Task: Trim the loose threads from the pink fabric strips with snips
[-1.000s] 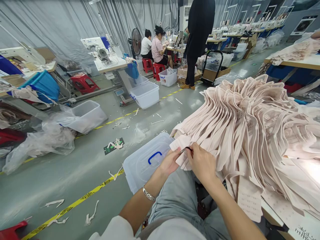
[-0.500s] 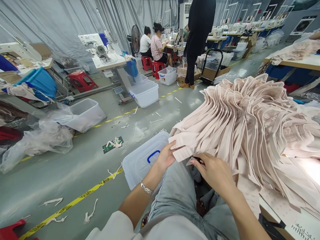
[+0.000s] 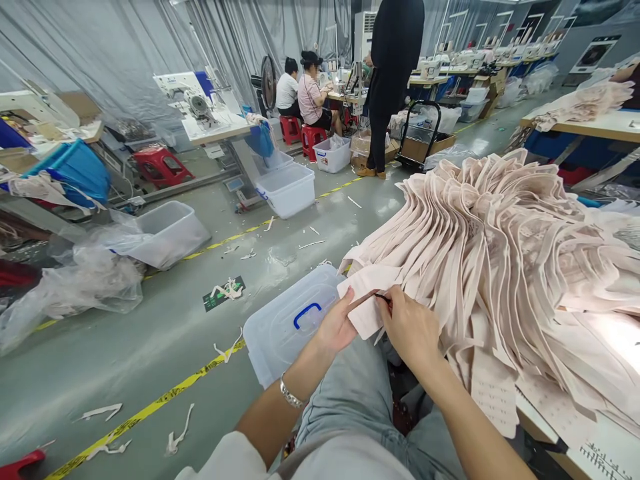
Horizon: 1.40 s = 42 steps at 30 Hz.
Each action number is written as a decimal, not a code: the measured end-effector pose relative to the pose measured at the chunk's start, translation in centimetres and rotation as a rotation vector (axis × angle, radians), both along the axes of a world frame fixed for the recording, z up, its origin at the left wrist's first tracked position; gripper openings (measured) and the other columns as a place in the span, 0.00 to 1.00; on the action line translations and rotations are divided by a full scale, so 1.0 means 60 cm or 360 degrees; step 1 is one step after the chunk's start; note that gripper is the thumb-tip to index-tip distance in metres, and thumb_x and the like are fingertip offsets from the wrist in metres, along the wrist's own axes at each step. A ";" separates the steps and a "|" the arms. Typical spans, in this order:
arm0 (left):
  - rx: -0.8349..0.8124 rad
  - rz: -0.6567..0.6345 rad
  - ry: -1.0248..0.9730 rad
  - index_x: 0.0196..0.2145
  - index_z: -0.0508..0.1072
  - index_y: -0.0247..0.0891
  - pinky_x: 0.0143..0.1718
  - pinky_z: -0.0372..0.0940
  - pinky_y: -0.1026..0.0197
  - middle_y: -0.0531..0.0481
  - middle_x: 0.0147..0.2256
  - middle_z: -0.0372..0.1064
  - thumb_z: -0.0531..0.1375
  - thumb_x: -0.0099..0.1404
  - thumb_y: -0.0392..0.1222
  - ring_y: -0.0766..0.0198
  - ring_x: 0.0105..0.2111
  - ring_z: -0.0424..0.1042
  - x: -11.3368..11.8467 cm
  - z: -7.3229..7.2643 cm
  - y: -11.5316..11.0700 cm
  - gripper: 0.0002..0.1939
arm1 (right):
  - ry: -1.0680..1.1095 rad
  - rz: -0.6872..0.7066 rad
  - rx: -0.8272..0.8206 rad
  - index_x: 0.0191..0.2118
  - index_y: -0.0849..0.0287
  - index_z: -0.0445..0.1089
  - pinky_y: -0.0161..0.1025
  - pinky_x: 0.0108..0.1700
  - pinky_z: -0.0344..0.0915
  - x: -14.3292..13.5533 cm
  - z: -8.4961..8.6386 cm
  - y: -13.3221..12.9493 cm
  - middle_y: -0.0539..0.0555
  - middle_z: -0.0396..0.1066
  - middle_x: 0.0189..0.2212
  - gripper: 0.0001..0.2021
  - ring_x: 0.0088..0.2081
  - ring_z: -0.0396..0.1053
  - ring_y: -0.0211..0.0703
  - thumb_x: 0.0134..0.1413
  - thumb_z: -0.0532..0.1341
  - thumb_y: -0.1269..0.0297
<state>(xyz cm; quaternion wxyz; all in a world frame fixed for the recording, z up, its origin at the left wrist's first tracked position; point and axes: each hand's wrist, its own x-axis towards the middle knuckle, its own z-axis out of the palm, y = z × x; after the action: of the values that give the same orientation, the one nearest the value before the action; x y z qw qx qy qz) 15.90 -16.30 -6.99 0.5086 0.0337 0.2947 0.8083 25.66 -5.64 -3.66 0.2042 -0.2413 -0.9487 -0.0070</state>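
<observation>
sewing floor, grey concrete with yellow tape line (image 3: 150,410) and fabric scraps; workers sit at machines far back. on the desk (image 3: 607,447) at right lies a large fanned heap of pale pink fabric strips (image 3: 500,253). left hand (image 3: 337,327) pinches the end of the nearest strip (image 3: 367,308); right hand (image 3: 407,327) is closed on a thin dark tool (image 3: 370,297) touching that end. judged early: nearly all the heap looks unworked. lidded clear bin (image 3: 287,327) sits below the hands.

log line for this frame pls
left hand: holds fabric strip | right hand: small tool at strip | fabric pile: alongside
</observation>
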 end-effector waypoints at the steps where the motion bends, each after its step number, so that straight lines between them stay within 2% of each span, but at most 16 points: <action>1: -0.0028 -0.0026 0.0044 0.47 0.76 0.33 0.56 0.64 0.53 0.41 0.49 0.75 0.70 0.56 0.45 0.50 0.52 0.72 0.005 -0.002 -0.002 0.23 | 0.0009 -0.0011 -0.0011 0.36 0.59 0.66 0.37 0.24 0.41 0.000 -0.002 0.002 0.52 0.74 0.24 0.12 0.21 0.68 0.40 0.65 0.51 0.58; 4: -0.0187 -0.0089 0.0155 0.44 0.77 0.34 0.54 0.65 0.54 0.43 0.45 0.77 0.74 0.46 0.32 0.51 0.47 0.75 0.011 -0.011 -0.004 0.25 | 0.0055 -0.0020 -0.0089 0.36 0.59 0.66 0.37 0.24 0.43 0.007 -0.002 0.006 0.53 0.75 0.25 0.13 0.21 0.68 0.40 0.65 0.50 0.57; 6: -0.0219 0.0012 0.0160 0.42 0.78 0.33 0.53 0.65 0.55 0.45 0.42 0.78 0.72 0.47 0.29 0.51 0.46 0.75 0.004 -0.015 -0.002 0.21 | 0.0119 -0.0014 -0.0169 0.37 0.58 0.65 0.36 0.25 0.44 0.015 0.002 0.005 0.53 0.75 0.25 0.13 0.23 0.70 0.41 0.65 0.50 0.56; 9: -0.0126 0.0263 0.0109 0.41 0.78 0.35 0.55 0.65 0.53 0.46 0.42 0.78 0.68 0.55 0.36 0.50 0.49 0.74 -0.014 -0.013 0.006 0.14 | 0.0201 0.0002 -0.0292 0.38 0.58 0.65 0.35 0.25 0.47 0.027 0.010 0.000 0.52 0.75 0.26 0.12 0.26 0.71 0.42 0.65 0.51 0.55; 13: 0.0030 0.0194 -0.0013 0.46 0.76 0.32 0.55 0.65 0.46 0.40 0.47 0.76 0.64 0.61 0.43 0.46 0.52 0.72 -0.025 -0.001 0.012 0.17 | 0.0202 0.0009 -0.0333 0.37 0.57 0.64 0.35 0.25 0.48 0.031 0.016 -0.007 0.51 0.74 0.26 0.11 0.26 0.71 0.42 0.64 0.51 0.56; 16: 0.0043 0.0211 -0.0061 0.47 0.75 0.32 0.56 0.65 0.48 0.40 0.48 0.75 0.63 0.62 0.42 0.47 0.53 0.71 -0.017 0.007 0.014 0.17 | 0.0157 0.0018 -0.0277 0.37 0.57 0.64 0.35 0.24 0.46 0.024 0.018 -0.011 0.51 0.74 0.26 0.11 0.25 0.71 0.42 0.64 0.51 0.57; 20: -0.0028 0.0278 -0.0046 0.46 0.75 0.33 0.55 0.65 0.50 0.41 0.45 0.76 0.65 0.60 0.40 0.49 0.52 0.72 -0.005 0.015 0.015 0.16 | 0.0021 0.0015 -0.0093 0.35 0.58 0.65 0.36 0.23 0.42 0.008 0.018 -0.013 0.51 0.73 0.23 0.12 0.22 0.69 0.40 0.65 0.51 0.58; 25: 0.0006 0.0123 0.0116 0.45 0.76 0.35 0.56 0.63 0.52 0.42 0.47 0.75 0.70 0.55 0.46 0.48 0.53 0.70 0.010 0.010 0.007 0.21 | -0.0079 -0.0016 0.0007 0.35 0.58 0.67 0.37 0.23 0.41 -0.006 0.010 -0.009 0.52 0.73 0.23 0.13 0.21 0.68 0.39 0.65 0.50 0.59; 27: -0.0092 0.0003 0.0253 0.44 0.77 0.37 0.55 0.63 0.54 0.45 0.45 0.76 0.74 0.49 0.40 0.50 0.52 0.71 0.013 0.001 0.003 0.23 | -0.0069 -0.0032 -0.0009 0.35 0.58 0.66 0.37 0.23 0.41 -0.006 0.005 -0.006 0.52 0.73 0.24 0.13 0.21 0.68 0.40 0.65 0.50 0.58; 29: -0.0271 -0.0112 0.0360 0.40 0.78 0.36 0.54 0.63 0.55 0.47 0.39 0.78 0.74 0.45 0.33 0.51 0.48 0.73 0.010 -0.008 0.002 0.22 | -0.0012 -0.0027 -0.0050 0.34 0.58 0.66 0.36 0.23 0.41 -0.002 0.001 -0.005 0.53 0.73 0.24 0.14 0.21 0.68 0.40 0.65 0.49 0.57; 31: -0.0332 -0.0024 0.0339 0.37 0.79 0.34 0.53 0.63 0.55 0.47 0.36 0.78 0.73 0.45 0.32 0.51 0.46 0.74 0.001 -0.014 0.005 0.19 | 0.0107 -0.0010 -0.0126 0.35 0.58 0.66 0.36 0.24 0.43 0.006 0.000 -0.004 0.53 0.74 0.25 0.14 0.23 0.69 0.41 0.65 0.49 0.56; 34: -0.0189 0.0292 0.0158 0.39 0.78 0.35 0.54 0.64 0.55 0.46 0.39 0.78 0.70 0.51 0.37 0.51 0.48 0.74 -0.018 -0.014 0.008 0.15 | 0.0265 0.0014 -0.0241 0.37 0.58 0.65 0.35 0.25 0.47 0.021 0.003 -0.006 0.52 0.74 0.26 0.14 0.26 0.71 0.42 0.65 0.49 0.55; 37: -0.0118 0.0232 0.0018 0.43 0.76 0.33 0.54 0.65 0.48 0.42 0.42 0.77 0.65 0.59 0.44 0.45 0.50 0.73 -0.029 -0.007 0.007 0.16 | 0.0284 0.0035 -0.0228 0.37 0.58 0.65 0.35 0.25 0.48 0.028 0.007 -0.011 0.52 0.74 0.26 0.13 0.26 0.71 0.41 0.65 0.50 0.56; 42: -0.0025 0.0280 -0.0032 0.50 0.73 0.34 0.55 0.65 0.46 0.41 0.45 0.76 0.65 0.60 0.41 0.46 0.50 0.73 -0.020 -0.004 0.006 0.20 | 0.0208 0.0000 -0.0100 0.36 0.58 0.65 0.35 0.23 0.43 0.022 0.005 -0.017 0.51 0.74 0.26 0.11 0.24 0.70 0.40 0.65 0.52 0.57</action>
<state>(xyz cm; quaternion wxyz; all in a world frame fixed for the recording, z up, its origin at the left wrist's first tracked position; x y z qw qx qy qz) 14.72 -15.93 -7.20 0.4388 -0.0044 0.2977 0.8478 26.97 -6.65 -3.37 0.2581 -0.2475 -0.9331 0.0386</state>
